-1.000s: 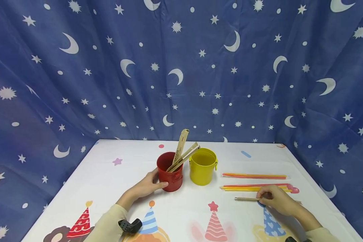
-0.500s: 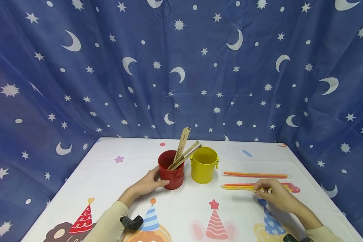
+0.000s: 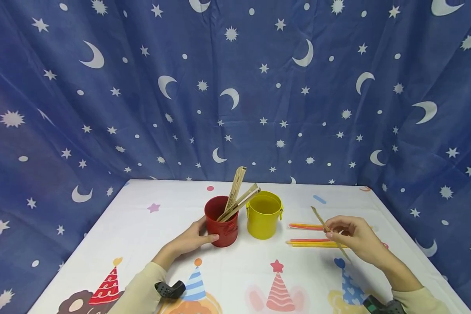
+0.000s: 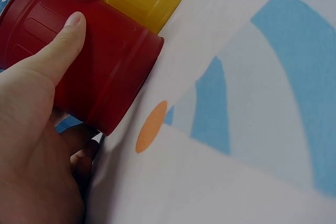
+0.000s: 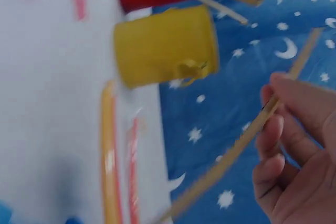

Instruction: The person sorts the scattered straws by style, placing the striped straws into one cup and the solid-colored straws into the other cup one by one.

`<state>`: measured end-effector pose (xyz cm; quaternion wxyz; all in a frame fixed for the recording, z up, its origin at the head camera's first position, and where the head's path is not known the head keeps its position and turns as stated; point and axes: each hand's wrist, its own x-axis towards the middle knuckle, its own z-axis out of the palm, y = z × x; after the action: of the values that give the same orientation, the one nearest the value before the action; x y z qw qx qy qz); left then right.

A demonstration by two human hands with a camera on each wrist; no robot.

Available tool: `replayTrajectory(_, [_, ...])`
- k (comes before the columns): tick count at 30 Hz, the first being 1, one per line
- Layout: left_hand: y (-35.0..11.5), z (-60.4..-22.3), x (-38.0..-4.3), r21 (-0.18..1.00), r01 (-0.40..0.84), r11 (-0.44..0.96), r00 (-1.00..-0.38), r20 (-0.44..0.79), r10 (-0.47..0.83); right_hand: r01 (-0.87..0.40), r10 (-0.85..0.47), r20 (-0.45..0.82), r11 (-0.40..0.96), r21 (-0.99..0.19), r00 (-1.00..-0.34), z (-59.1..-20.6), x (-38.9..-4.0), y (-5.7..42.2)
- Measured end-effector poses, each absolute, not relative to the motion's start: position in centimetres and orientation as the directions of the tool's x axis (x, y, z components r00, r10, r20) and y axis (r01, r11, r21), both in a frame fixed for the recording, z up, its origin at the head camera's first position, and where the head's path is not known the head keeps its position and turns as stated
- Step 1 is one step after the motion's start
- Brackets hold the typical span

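Stick (image 5: 242, 141) raised & tilted in R hand (image 3: 356, 239)

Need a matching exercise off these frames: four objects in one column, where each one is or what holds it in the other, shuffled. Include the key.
1. red bucket
2. yellow bucket
3. thin tan stick
4. orange-and-red sticks

A. pinched in the right hand
B. lying flat on the table
C. gripped by the left hand, with paper-wrapped sticks leaning in it
D. standing upright, untouched by either hand

Pairs: 1-C, 2-D, 3-A, 4-B
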<state>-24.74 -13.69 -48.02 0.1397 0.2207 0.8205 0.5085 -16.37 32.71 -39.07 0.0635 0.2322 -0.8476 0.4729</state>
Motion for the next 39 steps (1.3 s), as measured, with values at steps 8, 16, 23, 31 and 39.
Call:
replayTrajectory(8, [-13.8, -48.5, -24.9, 0.895, 0.239, 0.378, -0.861, 0.016, 0.508, -0.422, -0.307, 0.370, 0.122, -0.898, -0.877, -37.1, -16.8, 30.6])
replayTrajectory(16, [-13.8, -48.3, -24.7, 0.896, 0.238, 0.375, -0.862, 0.017, 0.507, -0.439, -0.193, 0.444, -0.071, -0.896, -0.875, -36.8, -17.2, 27.5])
replayTrajectory(23, [-13.8, -48.3, -24.8, 0.891, 0.236, 0.387, -0.861, 0.006, 0.509, -0.460, -0.208, 0.495, -0.197, -0.866, -0.843, -36.0, -17.9, 25.2])
replayTrajectory(31, [-13.9, -48.2, -24.8, 0.891, 0.237, 0.387, -0.862, 0.009, 0.508, -0.454, -0.164, 0.505, -0.269, -0.849, -0.848, -34.9, -18.4, 22.2])
replayTrajectory(39, [-13.6, -47.8, -24.7, 0.888, 0.236, 0.394, -0.862, 0.004, 0.508, -0.425, -0.107, 0.470, -0.290, -0.858, -0.876, -34.1, -18.8, 20.0])
